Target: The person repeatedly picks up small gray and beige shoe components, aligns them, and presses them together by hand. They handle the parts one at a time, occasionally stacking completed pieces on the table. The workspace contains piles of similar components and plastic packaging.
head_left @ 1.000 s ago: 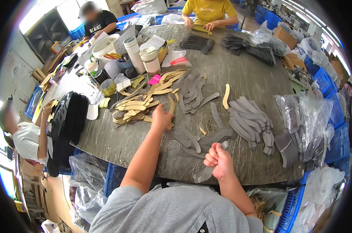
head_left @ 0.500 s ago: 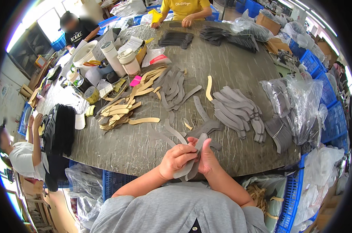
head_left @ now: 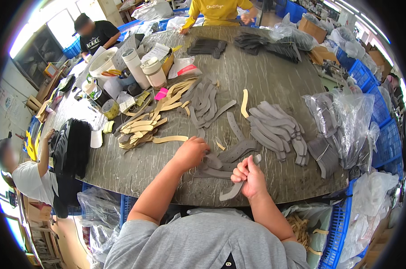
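Observation:
My right hand (head_left: 252, 181) is closed around a curved grey strip (head_left: 230, 193) like a shoe-upper piece, held near the table's front edge. One end pokes out above my fist, the other hangs toward me. Farther forward and to the left, my left hand (head_left: 191, 154) is curled down at the table, fingers closed on a grey strip (head_left: 213, 159); its fingertips are partly hidden. Several loose grey strips (head_left: 241, 150) lie between and just beyond my hands, some with small holes. A pale tan strip (head_left: 170, 139) lies just beyond my left hand.
Tan strips (head_left: 138, 130) and grey strips (head_left: 205, 105) are heaped ahead. A stack of grey strips (head_left: 274, 127) and plastic-wrapped bundles (head_left: 321, 116) sit to the right. Cups and a tumbler (head_left: 153, 74) stand far left. Co-workers are around the table; blue crates (head_left: 339, 228) flank it.
My hands have parted. The left has moved forward and left to the loose strips; the right keeps a grey strip and has shifted slightly right. The far co-worker's hand has lifted off the table.

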The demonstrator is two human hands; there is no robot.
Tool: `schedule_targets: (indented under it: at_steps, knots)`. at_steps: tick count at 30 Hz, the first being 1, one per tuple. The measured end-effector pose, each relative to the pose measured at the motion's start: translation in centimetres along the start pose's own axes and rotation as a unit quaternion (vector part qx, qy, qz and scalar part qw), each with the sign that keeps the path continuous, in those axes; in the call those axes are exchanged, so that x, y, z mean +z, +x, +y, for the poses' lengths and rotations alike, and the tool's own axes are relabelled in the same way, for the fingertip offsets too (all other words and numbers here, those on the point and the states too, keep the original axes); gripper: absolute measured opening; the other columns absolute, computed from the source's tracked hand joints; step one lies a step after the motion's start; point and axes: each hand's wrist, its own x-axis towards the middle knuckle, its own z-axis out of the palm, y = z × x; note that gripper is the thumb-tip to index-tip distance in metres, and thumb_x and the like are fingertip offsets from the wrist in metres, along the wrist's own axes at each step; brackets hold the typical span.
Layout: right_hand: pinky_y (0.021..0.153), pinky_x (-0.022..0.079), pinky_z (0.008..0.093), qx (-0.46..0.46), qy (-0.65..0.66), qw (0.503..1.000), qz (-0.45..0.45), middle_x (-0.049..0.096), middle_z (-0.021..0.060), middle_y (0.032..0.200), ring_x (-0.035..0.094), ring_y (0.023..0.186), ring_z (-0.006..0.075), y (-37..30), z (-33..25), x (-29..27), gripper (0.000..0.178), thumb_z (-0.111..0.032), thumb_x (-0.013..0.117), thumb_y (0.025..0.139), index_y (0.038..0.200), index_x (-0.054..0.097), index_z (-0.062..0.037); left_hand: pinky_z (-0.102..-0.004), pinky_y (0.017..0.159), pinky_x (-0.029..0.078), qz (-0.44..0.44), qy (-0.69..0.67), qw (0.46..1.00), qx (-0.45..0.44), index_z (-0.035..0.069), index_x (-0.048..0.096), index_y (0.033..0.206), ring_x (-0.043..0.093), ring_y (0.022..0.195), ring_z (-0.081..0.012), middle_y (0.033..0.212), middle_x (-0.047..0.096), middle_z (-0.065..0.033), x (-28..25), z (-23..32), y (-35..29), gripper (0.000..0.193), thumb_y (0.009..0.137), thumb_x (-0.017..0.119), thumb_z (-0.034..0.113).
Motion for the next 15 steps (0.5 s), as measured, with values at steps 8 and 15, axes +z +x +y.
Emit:
schedule_targets:
  at_steps: [8,15]
  knots:
    - [0.05,0.028,0.0233,0.029,-0.048,0.997,0.049,0.039,-0.0061,0.066,0.033,0.053,0.0058,-0.3,1.0,-1.1,0.016,-0.021,0.065,0.095,0.095,0.056,-0.0083,-0.0373,0.075,0.049,0.116,-0.048,0.992,-0.017,0.004,0.066,0.088,0.059,0.084,-0.0277,0.082,0.063,-0.0087,-1.1,-0.1,-0.2,0.009,0.079,0.068,0.003]
    - [0.051,0.031,0.0238,-0.085,-0.136,0.985,0.057,0.05,-0.0029,0.079,0.045,0.065,0.0084,-1.2,2.2,2.2,0.031,-0.034,0.072,0.089,0.089,0.054,-0.0082,-0.0278,0.063,0.048,-0.043,-0.474,0.843,-0.25,0.0,0.067,0.094,0.056,0.07,-0.0067,0.077,0.066,-0.0003,0.0,7.9,-2.9,0.011,0.09,0.067,0.011]
